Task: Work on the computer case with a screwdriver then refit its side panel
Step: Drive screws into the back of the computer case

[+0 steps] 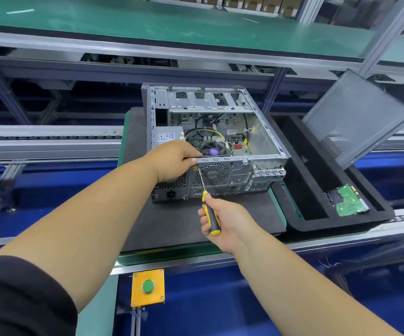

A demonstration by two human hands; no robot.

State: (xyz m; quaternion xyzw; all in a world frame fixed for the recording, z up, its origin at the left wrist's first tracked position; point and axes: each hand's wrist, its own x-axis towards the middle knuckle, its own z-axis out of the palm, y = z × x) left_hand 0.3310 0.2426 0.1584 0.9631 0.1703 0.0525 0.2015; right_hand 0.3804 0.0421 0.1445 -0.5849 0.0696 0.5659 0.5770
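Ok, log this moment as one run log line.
left hand grips computer case rear top edge | right hand holds screwdriver, tip at rear panel | side panel off, leaning at right | stage: screwdriver work

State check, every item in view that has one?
computer case: open, lying on its side, panel off
side panel: detached, propped tilted in the foam tray
screwdriver: held, tip at the case's rear
left hand: gripping the case's rear edge
right hand: gripping the screwdriver handle
hard drive: loose in the tray

One computer case [210, 141], one screwdriver [207, 204], one side panel [358, 117], two hands.
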